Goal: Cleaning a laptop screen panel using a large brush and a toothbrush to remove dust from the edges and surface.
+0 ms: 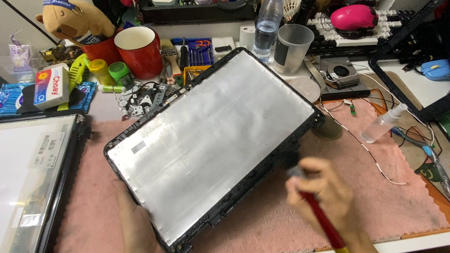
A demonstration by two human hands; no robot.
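A black laptop lid cover (208, 141) lies tilted on a pink cloth (390, 198), its silver foil-lined inside facing up. My left hand (137, 226) holds its near left edge from underneath. My right hand (326, 196) grips a brush with a red handle (324, 222) and a yellow end; its dark bristles (286, 159) touch the lid's right edge. The hand and the brush are blurred.
A bare display panel (12, 174) lies at the left. At the back stand a red mug (140, 50), a water bottle (268, 23), a grey cup (293, 47) and a screwdriver set (198, 52). A spray bottle (383, 123), pliers (436, 164) and thin wires lie right.
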